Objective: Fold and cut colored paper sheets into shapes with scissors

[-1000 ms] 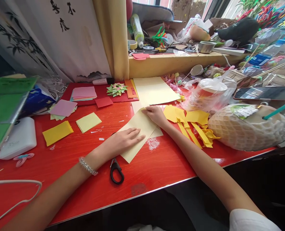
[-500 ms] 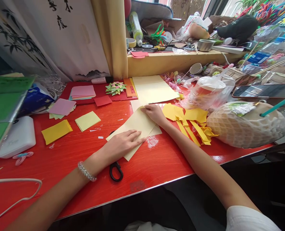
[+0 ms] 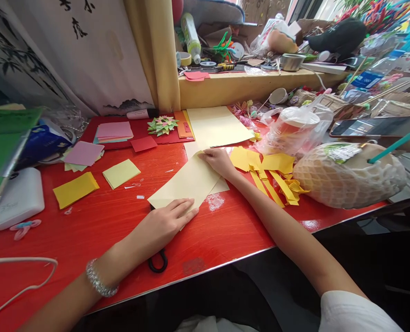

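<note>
A folded pale yellow sheet of paper lies slantwise on the red table. My left hand rests flat on its near end, fingers stretched out and side by side. At the far corner, my right hand pinches the sheet's edge between thumb and fingers. Part of a paper layer sticks out below my right wrist. One black loop handle, apparently of scissors, shows beside my left hand; the rest is hidden under the hand and paper.
Yellow paper strips lie right of my right forearm, beside a netted coconut with a straw. Larger pale sheets lie behind. Small paper stacks are at left. A plastic-wrapped cup stands at back right.
My left hand has slid toward me and to the left over the paper. The black handle has shifted nearer the table edge. My right hand keeps its pinch at the far corner.
</note>
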### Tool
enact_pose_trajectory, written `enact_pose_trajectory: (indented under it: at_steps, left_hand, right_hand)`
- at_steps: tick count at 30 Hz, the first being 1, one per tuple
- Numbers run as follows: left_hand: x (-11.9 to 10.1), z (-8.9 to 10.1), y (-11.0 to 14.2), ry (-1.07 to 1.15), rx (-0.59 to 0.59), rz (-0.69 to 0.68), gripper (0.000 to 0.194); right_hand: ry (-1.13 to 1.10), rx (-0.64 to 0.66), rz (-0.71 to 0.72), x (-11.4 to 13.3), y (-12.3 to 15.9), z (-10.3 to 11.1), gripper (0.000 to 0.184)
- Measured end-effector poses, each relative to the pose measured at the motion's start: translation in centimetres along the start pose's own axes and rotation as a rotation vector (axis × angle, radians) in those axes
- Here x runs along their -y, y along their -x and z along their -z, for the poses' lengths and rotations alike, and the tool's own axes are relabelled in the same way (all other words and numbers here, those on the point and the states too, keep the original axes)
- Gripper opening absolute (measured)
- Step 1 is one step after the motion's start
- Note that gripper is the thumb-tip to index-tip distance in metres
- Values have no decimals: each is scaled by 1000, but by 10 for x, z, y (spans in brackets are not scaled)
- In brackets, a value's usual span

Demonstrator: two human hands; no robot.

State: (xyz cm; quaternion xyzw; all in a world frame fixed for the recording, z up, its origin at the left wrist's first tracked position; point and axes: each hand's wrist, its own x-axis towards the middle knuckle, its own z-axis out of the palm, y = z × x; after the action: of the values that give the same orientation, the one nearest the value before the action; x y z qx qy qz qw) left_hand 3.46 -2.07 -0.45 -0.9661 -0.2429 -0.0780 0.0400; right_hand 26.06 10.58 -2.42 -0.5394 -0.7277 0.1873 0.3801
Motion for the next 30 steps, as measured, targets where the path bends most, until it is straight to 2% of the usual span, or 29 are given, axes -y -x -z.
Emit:
enact_pose_trajectory:
  at_steps: [10,19,24,27,29,30]
  left_hand:
    - [-7,9,28,127,22,59,67]
    - [-13,11,50,118,-5,96,66]
    - [-11,6,51,165,-41,108,62]
    - [-10,5,49,185,-57,111,60]
    - [-9,6,48,187,-67,104,60]
    - [-9,6,48,186,-74,98,60]
  right_hand:
    - [-1,-4,4,-2,0,0,32]
    - [-6,-13,20,-3,1,-2,33]
    - [163,-2,14,-3,-2,-1,30]
    - [376,-30,99,14,2,8,16]
    - [455,-65,223,36,16,15,36]
    - [444,-58,294,49,28,18,39]
